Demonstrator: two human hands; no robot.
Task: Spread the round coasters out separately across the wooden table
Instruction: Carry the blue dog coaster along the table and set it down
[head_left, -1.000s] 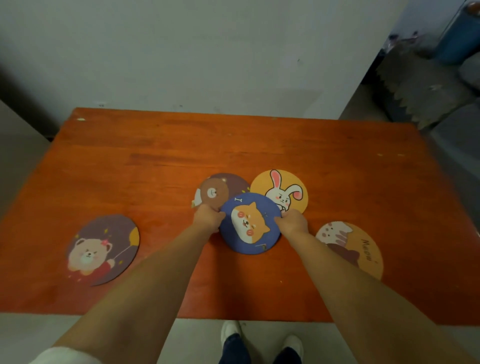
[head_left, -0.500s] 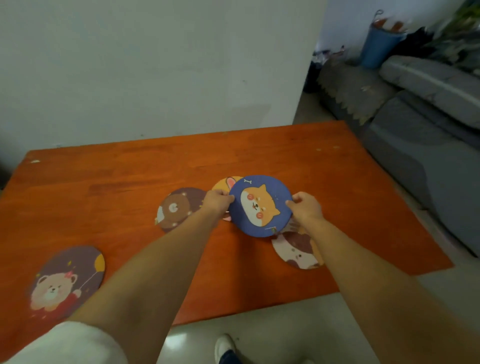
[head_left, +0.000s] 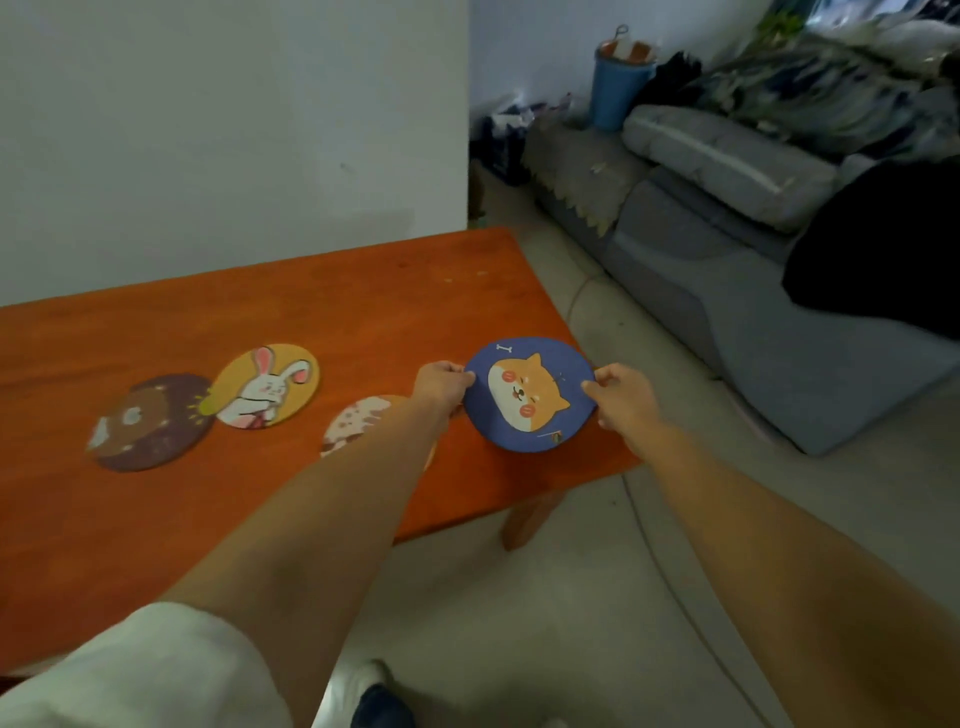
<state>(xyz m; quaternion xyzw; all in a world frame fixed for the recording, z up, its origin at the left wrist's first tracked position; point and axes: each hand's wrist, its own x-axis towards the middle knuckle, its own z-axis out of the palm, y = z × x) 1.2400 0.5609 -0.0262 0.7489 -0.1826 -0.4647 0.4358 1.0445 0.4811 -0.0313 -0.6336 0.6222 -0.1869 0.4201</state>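
Observation:
A round blue coaster with a shiba dog is held over the right end of the wooden table. My left hand pinches its left rim and my right hand pinches its right rim. A yellow rabbit coaster lies flat further left, its edge overlapping a brown bear coaster. A beige cat coaster lies partly hidden under my left forearm.
The table's right edge and near right corner are close under the blue coaster, with a leg below. A grey sofa stands to the right across bare floor. A white wall rises behind the table. A blue bucket stands far back.
Both hands lifted the blue coaster off the pile and carried it right toward the table's right end. My view turned right; the pink-bear coaster at far left left the frame.

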